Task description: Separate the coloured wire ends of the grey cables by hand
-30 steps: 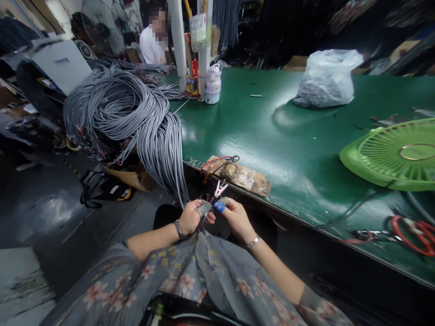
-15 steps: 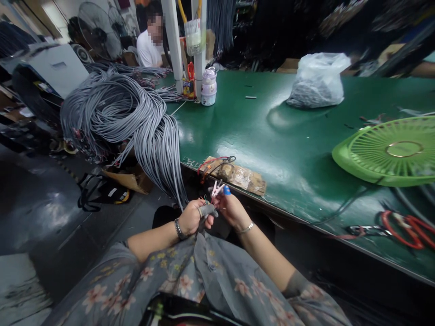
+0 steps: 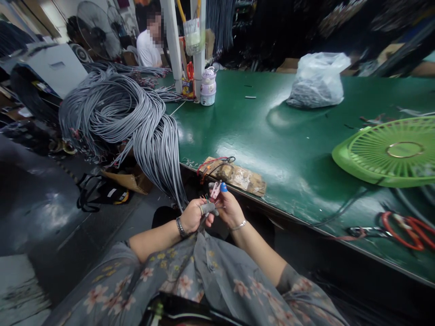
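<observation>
My left hand (image 3: pixel 192 215) is closed around the end of a grey cable (image 3: pixel 208 208), with thin coloured wires sticking out of its stripped tip. My right hand (image 3: pixel 229 206) is closed on a small pink cutter (image 3: pixel 215 190) held right at those wires; one finger wears a blue cap. Both hands meet just below the front edge of the green table (image 3: pixel 292 136), over my lap. A thick bundle of grey cables (image 3: pixel 136 117) hangs off the table's left corner down towards my left hand.
A taped cardboard piece with red wire (image 3: pixel 234 174) lies at the table edge. A green fan grille (image 3: pixel 390 151) and red-handled scissors (image 3: pixel 401 226) are at the right. A white plastic bag (image 3: pixel 317 79) and a small jar (image 3: pixel 207 87) stand further back. A person in white (image 3: pixel 147 45) sits beyond.
My right hand has shifted a little up and left with the cutter, closer to the wire tips. The left hand has kept its grip on the cable end.
</observation>
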Action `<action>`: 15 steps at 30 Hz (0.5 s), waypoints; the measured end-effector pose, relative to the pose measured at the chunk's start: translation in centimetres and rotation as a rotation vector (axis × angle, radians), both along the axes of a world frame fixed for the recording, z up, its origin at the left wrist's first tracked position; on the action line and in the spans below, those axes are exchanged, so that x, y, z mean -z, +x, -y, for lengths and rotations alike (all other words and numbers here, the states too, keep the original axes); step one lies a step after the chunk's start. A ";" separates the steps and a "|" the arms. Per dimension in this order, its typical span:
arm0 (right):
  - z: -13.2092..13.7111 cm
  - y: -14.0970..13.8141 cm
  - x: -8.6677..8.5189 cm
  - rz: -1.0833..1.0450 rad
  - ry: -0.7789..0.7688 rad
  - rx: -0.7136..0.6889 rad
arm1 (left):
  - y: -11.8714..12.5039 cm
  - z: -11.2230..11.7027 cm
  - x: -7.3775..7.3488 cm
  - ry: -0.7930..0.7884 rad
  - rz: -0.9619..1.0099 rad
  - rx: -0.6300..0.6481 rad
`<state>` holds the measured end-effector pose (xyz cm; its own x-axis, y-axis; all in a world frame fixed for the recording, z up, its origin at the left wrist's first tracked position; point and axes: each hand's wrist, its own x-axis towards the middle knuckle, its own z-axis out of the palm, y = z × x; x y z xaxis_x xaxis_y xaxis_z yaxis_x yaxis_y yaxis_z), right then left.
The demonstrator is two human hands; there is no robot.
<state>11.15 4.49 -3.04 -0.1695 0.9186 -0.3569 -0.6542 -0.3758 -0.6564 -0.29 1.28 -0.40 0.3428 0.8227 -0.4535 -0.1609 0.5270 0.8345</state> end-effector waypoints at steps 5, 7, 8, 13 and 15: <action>0.1 0.0 -0.1 -0.045 -0.056 0.010 | 0.1 0.1 -0.1 -0.027 -0.018 0.009; 0.2 0.0 -0.2 -0.041 -0.059 0.005 | 0.0 0.1 -0.2 -0.021 -0.017 0.007; 0.2 0.1 -0.2 -0.039 -0.056 0.000 | 0.0 0.2 -0.2 -0.017 -0.017 0.005; 0.4 0.6 -0.4 -0.022 -0.006 -0.091 | -0.4 0.8 -0.4 -0.008 -0.020 0.004; 0.5 0.7 -0.6 -0.024 -0.020 -0.098 | -0.4 0.9 -0.6 0.009 -0.024 -0.017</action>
<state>11.85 3.98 -2.45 -0.2669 0.8899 -0.3700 -0.6294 -0.4517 -0.6323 -0.69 0.34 0.17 0.3179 0.8327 -0.4534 -0.1501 0.5164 0.8431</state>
